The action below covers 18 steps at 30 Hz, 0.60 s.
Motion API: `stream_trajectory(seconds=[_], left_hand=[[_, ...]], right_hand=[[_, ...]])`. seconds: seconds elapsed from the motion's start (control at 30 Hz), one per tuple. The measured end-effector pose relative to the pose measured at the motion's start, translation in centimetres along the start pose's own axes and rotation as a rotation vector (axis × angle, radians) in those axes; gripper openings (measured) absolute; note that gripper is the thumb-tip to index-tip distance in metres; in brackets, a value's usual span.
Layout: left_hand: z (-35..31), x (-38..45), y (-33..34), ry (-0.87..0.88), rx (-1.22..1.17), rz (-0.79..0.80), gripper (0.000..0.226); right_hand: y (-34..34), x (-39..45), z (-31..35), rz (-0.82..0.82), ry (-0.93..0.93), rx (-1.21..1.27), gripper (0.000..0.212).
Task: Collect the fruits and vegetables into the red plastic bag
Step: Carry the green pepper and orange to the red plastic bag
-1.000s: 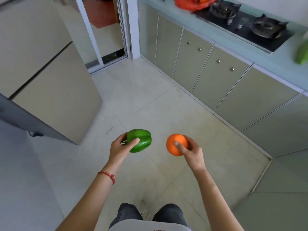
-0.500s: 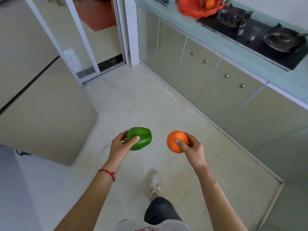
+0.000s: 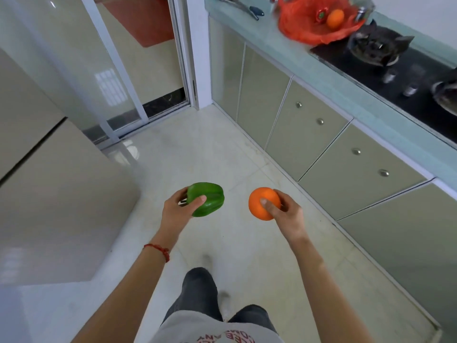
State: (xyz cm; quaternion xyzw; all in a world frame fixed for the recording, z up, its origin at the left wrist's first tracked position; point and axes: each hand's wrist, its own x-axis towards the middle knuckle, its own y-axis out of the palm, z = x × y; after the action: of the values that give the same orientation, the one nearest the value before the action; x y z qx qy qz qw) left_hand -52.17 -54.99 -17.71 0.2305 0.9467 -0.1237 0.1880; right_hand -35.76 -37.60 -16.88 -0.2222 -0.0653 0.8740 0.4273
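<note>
My left hand (image 3: 174, 214) grips a green bell pepper (image 3: 206, 199) in front of me at waist height. An orange (image 3: 262, 205) sits in my right hand (image 3: 286, 214), a short gap to the right of the pepper. The red plastic bag (image 3: 311, 28) lies open on the pale green counter (image 3: 329, 78) at the upper right, far from both hands. Inside the bag I see another orange (image 3: 335, 18) and a small red item (image 3: 321, 14).
A black gas hob (image 3: 395, 70) with two burners lies right of the bag. Cabinet doors (image 3: 309, 129) run under the counter along the right. A beige fridge (image 3: 57, 194) stands on the left, a glass sliding door (image 3: 118, 70) at the far end. Tiled floor lies between.
I have walked forward along the kitchen; the counter and red bag are nearer and more fully in view. Both hands still hold the pepper and the orange in the same pose.
</note>
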Motion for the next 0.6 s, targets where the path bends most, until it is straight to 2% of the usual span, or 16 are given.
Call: stream_trajectory(seconds=[0.2, 0.6], left_hand=[[-3.2, 10.1, 1.5, -0.017, -0.009, 0.014, 0.047], [-13.6, 29.4, 3.9, -0.02, 0.007, 0.058, 0.044]], right_hand=[[2.3, 9.4, 2.9, -0.025, 0.016, -0.019, 0.047], [6.9, 28.1, 11.9, -0.076, 0.057, 0.022, 0.05]])
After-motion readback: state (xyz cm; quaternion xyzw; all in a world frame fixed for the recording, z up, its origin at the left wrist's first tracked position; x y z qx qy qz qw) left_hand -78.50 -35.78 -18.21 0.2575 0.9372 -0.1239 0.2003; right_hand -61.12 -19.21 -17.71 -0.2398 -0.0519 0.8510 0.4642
